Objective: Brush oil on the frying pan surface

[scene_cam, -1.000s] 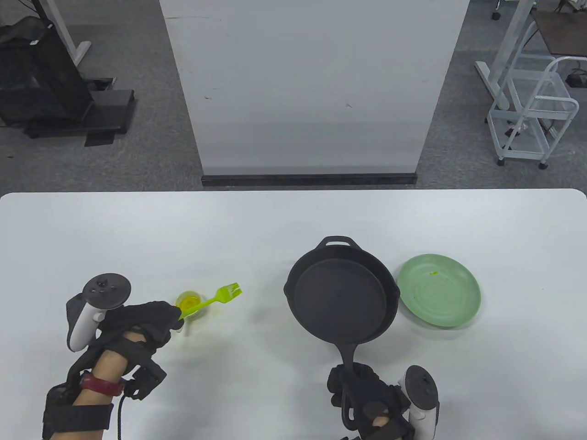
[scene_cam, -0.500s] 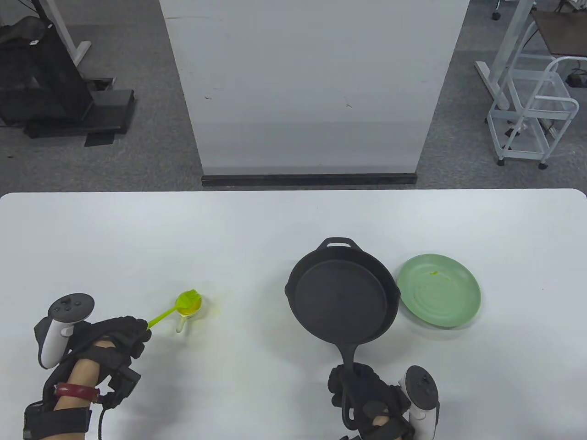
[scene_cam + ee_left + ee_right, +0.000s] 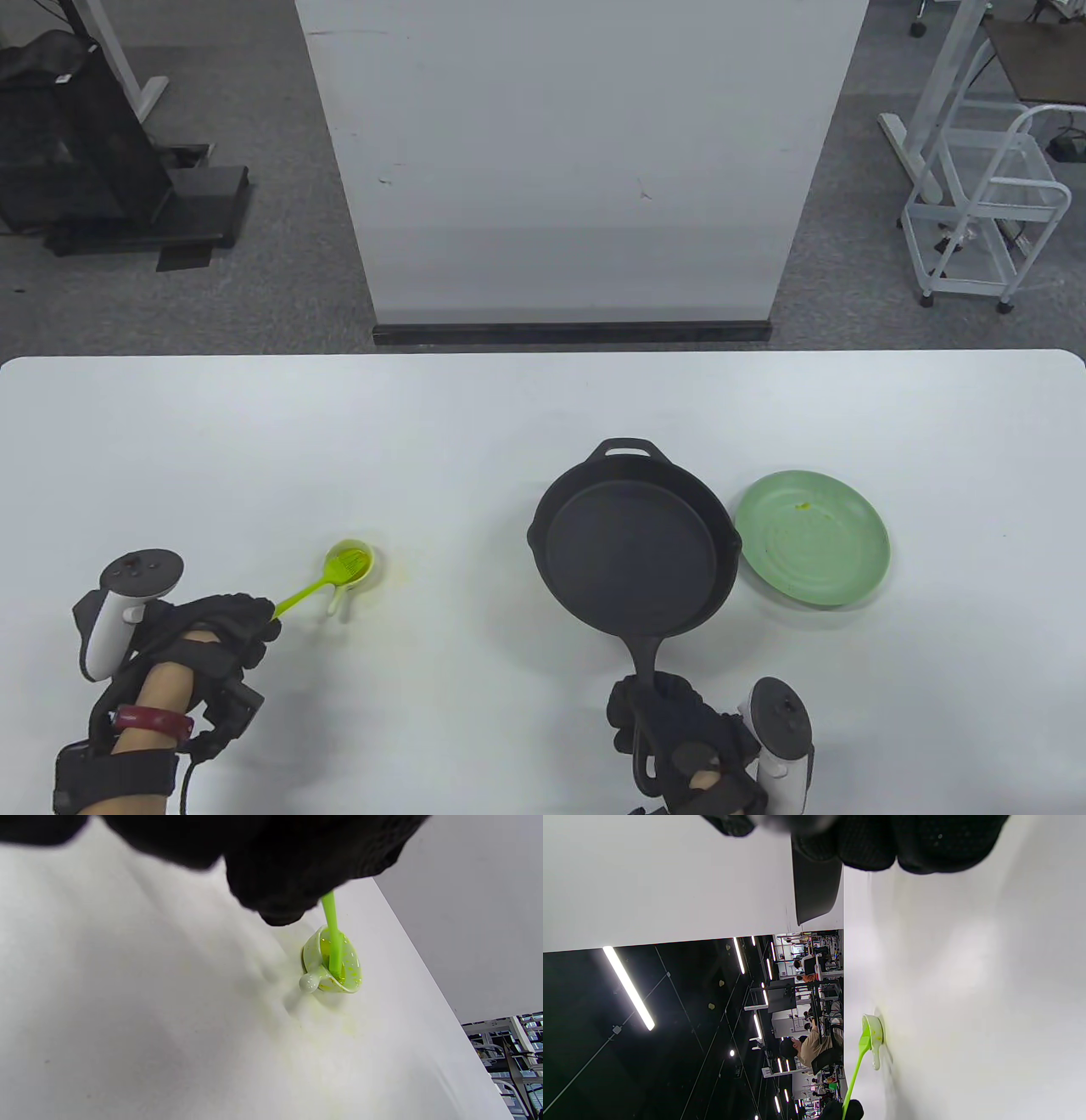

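1. Across the far half of the white desk (image 3: 254, 424) we see bare surface, with its rounded far corners and a white panel standing beyond the far edge.
2. Between the small oil dish (image 3: 349, 567) on the left and the frying pan (image 3: 632, 552) right of centre lies a wide open stretch of desk.
3. Just right of the pan sits a round, pale green plate (image 3: 813, 538), its rim almost touching the pan's edge; we cannot tell whether they touch.
4. We note the pan is black, matte and round, with a loop grip on its far side and a long handle pointing toward us.
5. Our left hand (image 3: 225, 632) pinches the thin stem of the bright green brush (image 3: 318, 581), fingers closed around it; the bristle head rests inside the glossy white dish, in yellow oil.
6. Our right hand (image 3: 679, 739) grips the end of the pan handle, fingers wrapped around it.
7. Yellowish smears stain the desk beside the dish.
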Demonstrator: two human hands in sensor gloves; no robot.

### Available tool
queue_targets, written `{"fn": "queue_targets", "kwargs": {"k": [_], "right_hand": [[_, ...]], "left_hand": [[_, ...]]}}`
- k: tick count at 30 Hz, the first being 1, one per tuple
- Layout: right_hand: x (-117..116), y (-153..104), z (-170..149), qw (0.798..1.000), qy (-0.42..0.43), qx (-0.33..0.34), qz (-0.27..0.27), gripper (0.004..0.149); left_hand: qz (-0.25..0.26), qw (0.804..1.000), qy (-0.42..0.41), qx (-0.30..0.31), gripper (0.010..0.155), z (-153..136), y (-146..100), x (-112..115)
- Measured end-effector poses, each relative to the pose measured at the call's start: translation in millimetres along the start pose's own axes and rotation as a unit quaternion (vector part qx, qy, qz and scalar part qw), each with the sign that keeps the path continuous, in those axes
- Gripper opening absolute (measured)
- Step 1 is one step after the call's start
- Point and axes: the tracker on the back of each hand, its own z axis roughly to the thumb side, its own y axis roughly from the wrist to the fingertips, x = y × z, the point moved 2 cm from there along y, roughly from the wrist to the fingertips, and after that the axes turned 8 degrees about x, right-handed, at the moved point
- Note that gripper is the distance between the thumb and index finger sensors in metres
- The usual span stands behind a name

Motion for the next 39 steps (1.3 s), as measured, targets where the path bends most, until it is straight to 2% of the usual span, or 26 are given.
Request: {"fn": "queue_targets", "kwargs": {"k": [5, 10, 15, 29, 32, 39], "right_hand": [[-0.3, 0.1, -0.1, 1.000, -0.001, 0.000, 0.002, 0.049], [-0.5, 0.1, 0.0, 1.000, -0.003, 0.003, 0.003, 0.049], [-0.5, 0.0, -0.2, 1.000, -0.003, 0.004, 0.003, 0.049], [-0.8, 0.0, -0.9, 1.000, -0.003, 0.004, 0.004, 0.049], [-0.7, 0.0, -0.9, 1.000, -0.003, 0.004, 0.004, 0.049], [-0.6, 0.3, -0.9, 1.000, -0.004, 0.006, 0.003, 0.049]], "left_hand": [[0.063, 0.996, 0.061, 0.029, 0.051, 15.0, -14.8, -4.6], [0.082, 0.988, 0.122, 0.041, 0.053, 23.8, -23.3, -5.5], [0.081, 0.988, 0.120, 0.048, 0.052, 23.2, -23.5, -2.9], [0.111, 0.971, 0.202, 0.057, 0.051, 29.4, -26.2, 5.2], [0.097, 0.975, 0.195, 0.052, 0.052, 28.0, -24.1, 7.6], [0.104, 0.972, 0.206, 0.051, 0.052, 28.8, -23.0, 8.3]]}}
